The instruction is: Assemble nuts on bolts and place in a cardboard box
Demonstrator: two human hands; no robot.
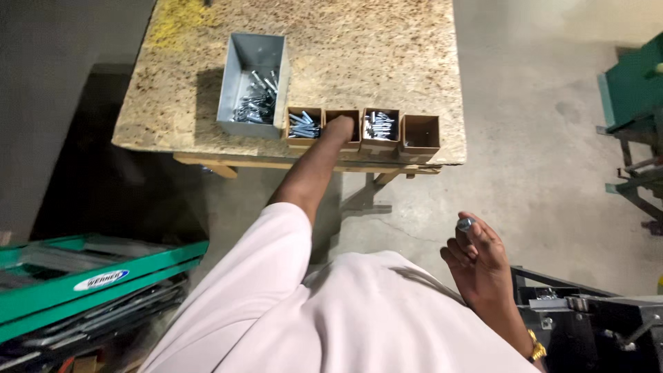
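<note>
The left hand (340, 127) is reached into the second of four small cardboard boxes (344, 128) at the worktop (387, 55) edge, its grip hidden inside; the right hand (476, 259) is closed on a single metal bolt (465, 224). Fasteners are best lifted cleanly, without the neighbouring boxes being nudged over the edge

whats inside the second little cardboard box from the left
The left hand reaches into the second cardboard box, and its fingers cover the inside, so the contents cannot be seen. The boxes beside it hold silver bolts.
</note>
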